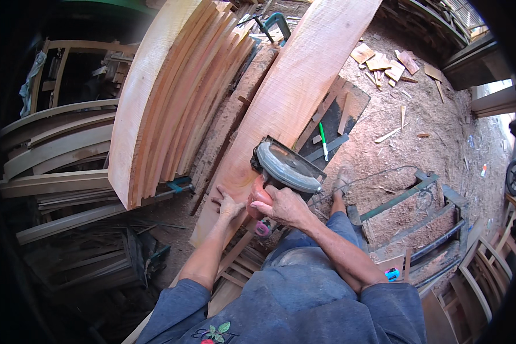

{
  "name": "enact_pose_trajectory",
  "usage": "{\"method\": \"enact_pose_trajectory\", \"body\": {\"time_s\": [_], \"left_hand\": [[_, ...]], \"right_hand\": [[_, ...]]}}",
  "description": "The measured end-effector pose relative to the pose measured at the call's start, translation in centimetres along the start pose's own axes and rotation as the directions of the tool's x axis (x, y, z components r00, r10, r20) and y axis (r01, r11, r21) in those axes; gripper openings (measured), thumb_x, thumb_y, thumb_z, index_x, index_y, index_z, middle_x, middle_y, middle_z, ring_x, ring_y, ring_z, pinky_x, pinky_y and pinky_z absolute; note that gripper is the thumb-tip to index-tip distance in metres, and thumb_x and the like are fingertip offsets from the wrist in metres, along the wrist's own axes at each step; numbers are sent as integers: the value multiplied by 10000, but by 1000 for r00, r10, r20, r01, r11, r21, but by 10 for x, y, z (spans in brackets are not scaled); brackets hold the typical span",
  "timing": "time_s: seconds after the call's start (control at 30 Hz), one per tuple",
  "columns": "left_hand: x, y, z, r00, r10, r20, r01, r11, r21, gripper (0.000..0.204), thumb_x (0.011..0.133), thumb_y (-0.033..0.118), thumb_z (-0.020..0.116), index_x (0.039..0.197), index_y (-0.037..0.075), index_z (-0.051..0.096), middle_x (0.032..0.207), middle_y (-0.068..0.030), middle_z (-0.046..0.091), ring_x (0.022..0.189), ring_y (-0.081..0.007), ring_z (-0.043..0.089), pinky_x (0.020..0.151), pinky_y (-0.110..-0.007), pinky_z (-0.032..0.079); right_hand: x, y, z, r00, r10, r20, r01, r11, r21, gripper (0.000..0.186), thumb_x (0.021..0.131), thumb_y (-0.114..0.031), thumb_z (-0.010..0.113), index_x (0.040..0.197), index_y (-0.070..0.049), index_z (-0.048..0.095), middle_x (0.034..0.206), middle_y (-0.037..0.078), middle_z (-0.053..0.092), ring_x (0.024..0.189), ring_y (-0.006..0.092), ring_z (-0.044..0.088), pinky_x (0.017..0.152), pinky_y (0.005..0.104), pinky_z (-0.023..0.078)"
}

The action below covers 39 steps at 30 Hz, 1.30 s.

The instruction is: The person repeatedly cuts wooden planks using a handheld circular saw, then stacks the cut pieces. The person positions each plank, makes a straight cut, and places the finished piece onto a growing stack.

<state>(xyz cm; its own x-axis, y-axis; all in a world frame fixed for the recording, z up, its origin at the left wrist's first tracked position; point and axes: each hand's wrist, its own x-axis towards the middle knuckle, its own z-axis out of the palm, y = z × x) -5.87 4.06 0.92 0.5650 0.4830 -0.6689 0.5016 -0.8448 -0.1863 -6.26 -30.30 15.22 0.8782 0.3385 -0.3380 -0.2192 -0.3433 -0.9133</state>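
Note:
A long, pale reddish wooden board point(309, 74) runs from just in front of me to the far right of centre. On its near right edge sits a circular saw point(286, 167) with a grey rounded guard and an orange-red handle. My right hand point(285, 205) is wrapped round that handle. Left of the saw, my left hand point(229, 204) rests on the board with its fingers spread, holding nothing. The saw's guard and body hide where the blade meets the wood.
Several thick boards point(172, 92) stand stacked to the left, with a teal clamp point(278, 26) beyond them. A green marker point(323, 139) lies right of the board. Wood offcuts point(387, 66), a power cord point(378, 174) and a metal frame point(401, 198) are on the sawdust-covered floor.

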Motion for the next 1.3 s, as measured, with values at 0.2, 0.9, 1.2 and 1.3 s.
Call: {"method": "enact_pose_trajectory", "body": {"time_s": [0.2,0.9,1.2,1.3], "left_hand": [[-5,7,-6,996,-58,72,61,998,-35,1656,651,786,886,1686,181,-256,1670,-488,-113,1456,-767,245,1214,-653,374],[28,-13,20,998,-45,47,42,998,48,1513,769,502,914,1693,176,-240,1641,-532,-90,1494,-761,147,1219,-680,342],[78,-44,60,996,50,79,-84,849,521,1374,856,295,832,1681,115,-252,1620,-552,-111,1524,-742,35,1198,-728,327],[77,-43,60,999,41,36,-51,926,373,1369,862,292,830,1680,104,-251,1619,-553,-115,1529,-736,14,1185,-744,332]], "right_hand": [[5,-2,1,1000,4,-2,-4,1000,-8,661,995,-650,629,1030,9,666,842,318,705,852,532,706,755,583,557],[25,-13,6,1000,0,-31,-1,1000,-25,686,993,-666,623,977,19,651,823,324,697,839,535,704,732,585,556],[37,-16,10,1000,6,-28,-6,1000,-8,684,995,-658,625,960,24,650,819,332,691,835,545,693,735,597,546],[42,-17,11,999,-7,-39,7,1000,-8,685,995,-657,628,960,26,651,819,336,688,834,547,692,733,594,547]]}}
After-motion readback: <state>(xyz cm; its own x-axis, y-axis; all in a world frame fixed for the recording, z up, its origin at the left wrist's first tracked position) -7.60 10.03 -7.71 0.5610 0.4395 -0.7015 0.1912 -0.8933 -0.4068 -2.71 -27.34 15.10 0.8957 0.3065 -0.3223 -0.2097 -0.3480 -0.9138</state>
